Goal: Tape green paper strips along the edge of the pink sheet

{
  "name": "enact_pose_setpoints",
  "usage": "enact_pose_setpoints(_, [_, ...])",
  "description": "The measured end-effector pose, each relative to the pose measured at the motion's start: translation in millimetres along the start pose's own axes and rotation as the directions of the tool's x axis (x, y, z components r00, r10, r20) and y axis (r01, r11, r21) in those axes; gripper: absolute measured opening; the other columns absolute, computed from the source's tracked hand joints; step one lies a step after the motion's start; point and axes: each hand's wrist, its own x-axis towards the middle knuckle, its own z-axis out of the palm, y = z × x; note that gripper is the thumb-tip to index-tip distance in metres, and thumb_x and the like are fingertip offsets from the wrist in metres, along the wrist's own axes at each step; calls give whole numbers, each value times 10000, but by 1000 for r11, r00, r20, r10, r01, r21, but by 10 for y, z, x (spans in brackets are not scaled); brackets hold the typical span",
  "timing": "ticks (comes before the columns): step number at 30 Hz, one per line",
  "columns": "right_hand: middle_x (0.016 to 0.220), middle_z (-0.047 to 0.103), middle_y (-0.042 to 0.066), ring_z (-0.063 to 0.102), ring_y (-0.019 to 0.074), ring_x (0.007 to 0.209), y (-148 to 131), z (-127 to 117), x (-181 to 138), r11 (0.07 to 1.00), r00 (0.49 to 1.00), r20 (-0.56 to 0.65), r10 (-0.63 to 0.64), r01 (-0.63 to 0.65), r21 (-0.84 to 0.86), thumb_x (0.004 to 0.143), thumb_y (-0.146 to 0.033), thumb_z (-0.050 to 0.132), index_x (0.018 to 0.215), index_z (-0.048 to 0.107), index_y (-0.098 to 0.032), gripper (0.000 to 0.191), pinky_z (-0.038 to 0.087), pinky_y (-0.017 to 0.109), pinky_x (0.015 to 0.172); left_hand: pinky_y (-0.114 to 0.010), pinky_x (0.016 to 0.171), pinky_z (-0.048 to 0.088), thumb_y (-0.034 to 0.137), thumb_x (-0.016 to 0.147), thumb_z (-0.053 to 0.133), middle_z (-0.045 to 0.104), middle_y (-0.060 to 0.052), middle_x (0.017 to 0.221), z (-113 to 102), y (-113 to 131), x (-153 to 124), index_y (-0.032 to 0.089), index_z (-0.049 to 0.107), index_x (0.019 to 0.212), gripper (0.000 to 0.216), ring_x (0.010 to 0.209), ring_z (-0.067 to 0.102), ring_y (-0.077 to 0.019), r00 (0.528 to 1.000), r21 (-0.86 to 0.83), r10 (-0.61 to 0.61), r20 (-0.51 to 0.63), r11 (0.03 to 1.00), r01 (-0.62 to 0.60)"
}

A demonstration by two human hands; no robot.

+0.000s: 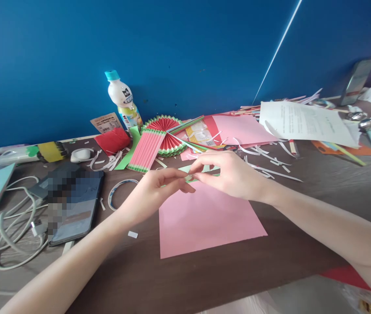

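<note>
A pink sheet of paper lies flat on the dark table, with pale and brighter green paper along its far edge. Above that edge my left hand and my right hand meet, thumbs and forefingers pinched together. A tiny pale piece shows between the fingertips, too small to name. Just beyond my hands lie a folded pink-and-green paper piece and a round pleated red fan with a green rim. A roll of tape rests left of my left hand.
A bottle stands by the blue wall. On the left are a phone, white cables and an earbud case. White paper strips and a printed sheet lie at the right. A small white scrap lies near my left forearm.
</note>
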Motion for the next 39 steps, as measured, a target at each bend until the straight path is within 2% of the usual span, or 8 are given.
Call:
enact_pose_setpoints(6, [803,663,11,575,142,780,-10,15,4,998,998,-25,53,-53,23,807,-175,553,781,681,-187,131,420,275,674,-211,812,440,305,839,532,730,56,863,23,-26,-18,267,711,934,206,896,639,-147,998,28,-3,-67,1000,5])
enact_pose_setpoints(10, [780,649,19,560,136,748,-17,34,6,1000,999,-36,10,-9,17,806,-147,543,734,671,-179,150,415,271,649,-196,816,451,331,830,553,732,61,867,40,-51,-14,275,706,975,218,911,645,-142,997,-15,-9,-76,1000,8])
enact_pose_setpoints(17, [766,655,23,574,141,742,13,60,6,997,993,-94,-74,74,-9,752,-100,538,690,636,-170,135,436,275,671,-183,827,446,301,824,568,731,66,878,49,-36,-10,266,718,913,179,916,641,-131,997,-39,-14,-77,999,11])
enact_pose_setpoints(22, [747,655,5,572,124,697,44,12,22,995,994,-92,56,-48,85,754,-165,555,722,649,-182,100,431,255,626,-211,833,440,292,834,546,730,50,862,26,-26,-12,248,713,870,176,911,637,-140,998,-44,-23,-61,999,20])
enact_pose_setpoints(25, [726,650,6,567,120,652,121,-54,71,987,981,-147,126,-108,119,755,-214,562,743,653,-175,100,424,250,591,-225,828,443,276,842,528,727,34,852,16,-43,-6,227,698,846,177,880,643,-140,998,-85,-35,-45,996,31])
enact_pose_setpoints(30, [699,644,24,580,142,636,368,-197,192,962,906,-324,271,-248,110,737,-239,571,707,624,-163,98,437,278,599,-246,825,457,256,839,524,727,14,846,7,-88,14,199,649,869,141,820,659,-137,996,-205,-76,-56,977,63])
enact_pose_setpoints(34, [684,644,30,587,167,650,598,-296,234,951,850,-437,294,-307,42,726,-198,539,643,586,-179,97,448,310,626,-261,804,472,251,851,501,723,1,871,-2,-115,28,195,627,923,156,797,661,-138,997,-295,-63,-54,955,44])
enact_pose_setpoints(39, [729,655,50,583,186,663,861,-351,240,928,843,-495,212,-332,-167,747,-221,532,633,601,-186,139,457,365,700,-279,821,469,299,849,516,715,-28,931,-8,-112,26,188,619,969,194,806,658,-147,997,-323,-71,-31,945,57])
